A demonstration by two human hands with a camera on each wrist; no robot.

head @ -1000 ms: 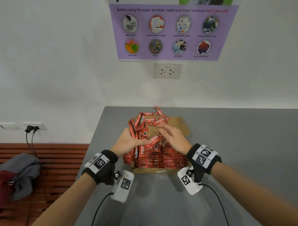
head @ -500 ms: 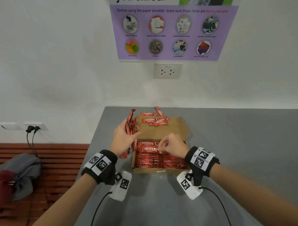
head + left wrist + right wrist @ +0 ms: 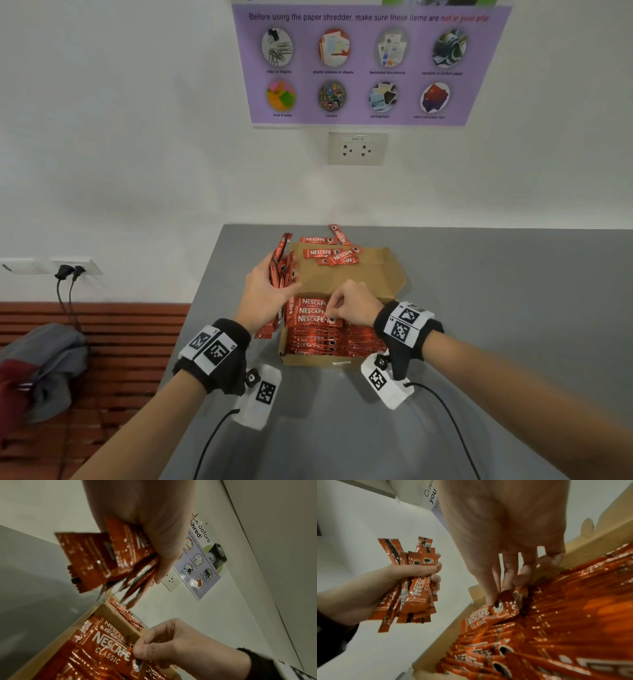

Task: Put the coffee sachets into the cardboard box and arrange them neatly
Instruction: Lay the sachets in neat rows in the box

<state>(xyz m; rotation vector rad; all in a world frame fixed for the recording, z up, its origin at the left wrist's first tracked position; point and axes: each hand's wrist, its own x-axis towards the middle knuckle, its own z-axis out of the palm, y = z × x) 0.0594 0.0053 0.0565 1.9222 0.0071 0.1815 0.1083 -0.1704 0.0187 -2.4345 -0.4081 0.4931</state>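
— What's in front of you?

— A grey table [image 3: 479,308] against a white wall, and on the wall a purple poster [image 3: 370,61] that reads "Before using the paper shredder, make sure these items are not in your pile". A white socket [image 3: 357,148] sits just below it.

— And the box?

— The cardboard box [image 3: 317,359] lies open on the table, its brown lid flap [image 3: 359,277] folded back towards the wall. The near part is packed with red sachets in rows [image 3: 329,339], shiny foil, each marked "NESCAFÉ CLASSIC" in white with a small coffee-cup picture at one end.

— Any loose ones?

— A few loose sachets [image 3: 330,255] lie criss-cross on the flap and on the table just behind it.

— Your hands?

— My left hand [image 3: 265,298] is curled round a bundle of sachets [image 3: 282,270], held upright just beside the box's left edge. My right hand [image 3: 356,305] is over the far row, thumb and fingertips [image 3: 491,599] pinching the end of the top sachet [image 3: 313,320], which lies flat, label up.
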